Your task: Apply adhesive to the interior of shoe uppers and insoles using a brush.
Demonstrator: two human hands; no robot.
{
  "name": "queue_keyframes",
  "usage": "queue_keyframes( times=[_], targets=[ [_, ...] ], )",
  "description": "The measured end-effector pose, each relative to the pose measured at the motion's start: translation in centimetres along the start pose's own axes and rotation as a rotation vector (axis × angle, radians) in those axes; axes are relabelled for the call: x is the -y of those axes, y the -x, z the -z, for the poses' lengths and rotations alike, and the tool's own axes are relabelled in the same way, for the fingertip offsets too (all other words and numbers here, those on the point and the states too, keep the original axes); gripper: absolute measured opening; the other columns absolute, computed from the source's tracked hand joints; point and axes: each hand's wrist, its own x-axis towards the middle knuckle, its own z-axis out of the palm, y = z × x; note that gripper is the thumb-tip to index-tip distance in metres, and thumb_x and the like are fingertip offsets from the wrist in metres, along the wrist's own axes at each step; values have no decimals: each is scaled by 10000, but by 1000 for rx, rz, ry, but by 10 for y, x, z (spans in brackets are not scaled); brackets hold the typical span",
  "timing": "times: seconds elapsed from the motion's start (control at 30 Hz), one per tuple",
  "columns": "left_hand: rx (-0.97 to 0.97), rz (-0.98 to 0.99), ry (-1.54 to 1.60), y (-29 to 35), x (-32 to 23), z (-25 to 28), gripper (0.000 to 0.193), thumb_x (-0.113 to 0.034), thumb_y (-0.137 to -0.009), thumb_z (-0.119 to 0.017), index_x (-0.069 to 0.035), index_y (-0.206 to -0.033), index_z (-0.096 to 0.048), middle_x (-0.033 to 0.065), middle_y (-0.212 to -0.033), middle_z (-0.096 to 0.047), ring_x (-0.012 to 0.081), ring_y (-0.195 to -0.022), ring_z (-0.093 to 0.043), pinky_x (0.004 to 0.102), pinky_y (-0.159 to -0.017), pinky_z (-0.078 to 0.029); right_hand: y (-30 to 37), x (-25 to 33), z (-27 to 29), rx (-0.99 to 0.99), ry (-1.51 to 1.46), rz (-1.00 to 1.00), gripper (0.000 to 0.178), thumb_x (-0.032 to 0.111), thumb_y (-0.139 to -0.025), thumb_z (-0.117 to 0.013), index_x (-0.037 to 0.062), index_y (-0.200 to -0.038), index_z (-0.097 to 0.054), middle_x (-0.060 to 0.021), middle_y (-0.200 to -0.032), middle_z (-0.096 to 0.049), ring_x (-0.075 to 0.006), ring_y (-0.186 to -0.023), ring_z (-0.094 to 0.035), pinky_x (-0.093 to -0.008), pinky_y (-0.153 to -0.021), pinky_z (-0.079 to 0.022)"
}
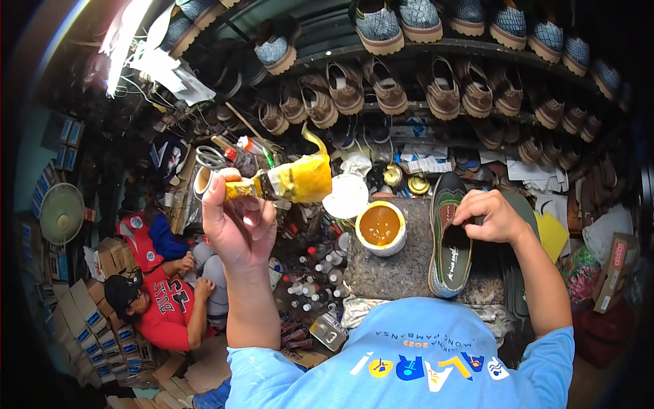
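Note:
My left hand (240, 221) is raised, its fingers closed round the handle of a glue brush (300, 180). Thick yellow glue coats the brush head, and a strip of it curls upward. Right of the brush, an open white tub (401, 243) of amber glue stands on a worn, dark work surface (364, 273). A shoe (438, 278) with a dark toe and green lining lies there with its opening up. At that opening my right hand (492, 217) has its fingers curled in a pinch against the inner edge; the fingertips are partly hidden.
Shelves of brown shoes (346, 88) and blue textured shoes (381, 31) run along the back. A round white lid (346, 195) lies behind the tub. Several small bottles (320, 273) are left of the work surface. A person in red (174, 310) sits at the left.

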Motion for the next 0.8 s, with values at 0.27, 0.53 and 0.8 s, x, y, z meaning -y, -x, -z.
queue_keyframes(
  times=[0.27,0.53,0.8],
  targets=[
    [212,-115,-84,4,2,17,385,-201,-879,-577,61,-1154,-635,224,-986,-649,224,-712,-602,298,-525,-491,-4,-3,13,97,-45,-32,243,38,-712,-719,36,-941,-801,-107,-968,-788,-251,-915,-733,-370,-815,-587],
    [701,-229,-742,17,31,-34,277,-148,-797,-754,42,-997,-741,126,-786,-673,219,-647,-651,305,-570,-530,-15,-11,16,208,-58,-76,312,56,-728,-729,53,-1030,-807,-115,-1031,-771,-264,-987,-721,-376,-892,-573],
    [901,-238,-1118,59,164,-73,132,-9,-775,-769,-1,-899,-723,90,-715,-642,222,-546,-618,346,-487,-485,-14,-12,15,205,-97,-63,326,-19,-664,-741,41,-974,-818,-94,-956,-789,-258,-932,-710,-374,-855,-564]
  ],
)
